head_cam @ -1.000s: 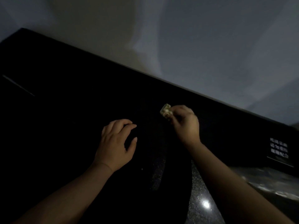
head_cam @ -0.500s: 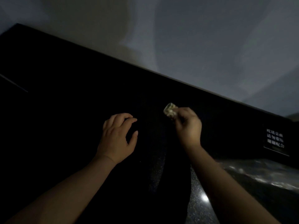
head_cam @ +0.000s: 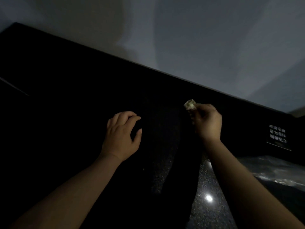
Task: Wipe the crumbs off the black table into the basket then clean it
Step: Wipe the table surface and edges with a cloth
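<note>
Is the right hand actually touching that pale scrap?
Touching. The head view shows the right hand pinching the pale scrap at its fingertips.

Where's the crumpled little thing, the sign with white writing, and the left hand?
pale scrap (head_cam: 190,104), head view, its crumpled middle.
sign (head_cam: 278,136), head view, the white writing.
left hand (head_cam: 121,135), head view, its back.

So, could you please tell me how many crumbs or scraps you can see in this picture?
2: a pale scrap pinched in the right hand, and a tiny speck on the black table beside the left forearm. The dark may hide more.
</note>
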The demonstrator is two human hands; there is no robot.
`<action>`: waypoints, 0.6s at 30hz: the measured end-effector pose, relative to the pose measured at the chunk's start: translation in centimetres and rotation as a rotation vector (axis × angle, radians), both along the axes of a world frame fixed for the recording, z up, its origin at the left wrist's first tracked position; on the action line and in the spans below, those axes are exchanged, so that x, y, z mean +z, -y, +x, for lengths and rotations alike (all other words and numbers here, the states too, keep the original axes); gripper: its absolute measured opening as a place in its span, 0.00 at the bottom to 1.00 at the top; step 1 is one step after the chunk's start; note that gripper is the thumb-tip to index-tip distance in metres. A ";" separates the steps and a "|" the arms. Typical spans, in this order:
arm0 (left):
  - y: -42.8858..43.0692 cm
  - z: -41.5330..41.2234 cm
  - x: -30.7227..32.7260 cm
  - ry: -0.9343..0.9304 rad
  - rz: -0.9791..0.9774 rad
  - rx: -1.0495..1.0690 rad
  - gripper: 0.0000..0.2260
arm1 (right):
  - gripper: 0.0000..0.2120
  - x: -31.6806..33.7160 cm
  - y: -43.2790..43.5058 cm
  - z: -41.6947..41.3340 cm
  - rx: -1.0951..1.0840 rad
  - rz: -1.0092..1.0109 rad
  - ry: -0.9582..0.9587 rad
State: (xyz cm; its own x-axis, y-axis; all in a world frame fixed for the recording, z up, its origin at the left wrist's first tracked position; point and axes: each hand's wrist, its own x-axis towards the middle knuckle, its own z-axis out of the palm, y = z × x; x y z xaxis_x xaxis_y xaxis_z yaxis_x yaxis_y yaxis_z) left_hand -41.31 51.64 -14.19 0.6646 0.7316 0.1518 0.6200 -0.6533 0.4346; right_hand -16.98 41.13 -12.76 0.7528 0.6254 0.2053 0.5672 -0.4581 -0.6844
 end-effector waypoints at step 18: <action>-0.1 -0.1 -0.4 0.005 0.021 -0.008 0.19 | 0.05 -0.5 3.3 -3.2 -0.058 -0.020 -0.020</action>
State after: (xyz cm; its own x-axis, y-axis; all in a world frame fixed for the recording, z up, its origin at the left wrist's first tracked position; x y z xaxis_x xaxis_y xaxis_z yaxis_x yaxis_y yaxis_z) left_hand -41.43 51.75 -14.56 0.6699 0.7227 0.1701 0.6125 -0.6675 0.4235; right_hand -20.16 37.84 -13.22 0.7921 0.5841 0.1772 0.5250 -0.5039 -0.6858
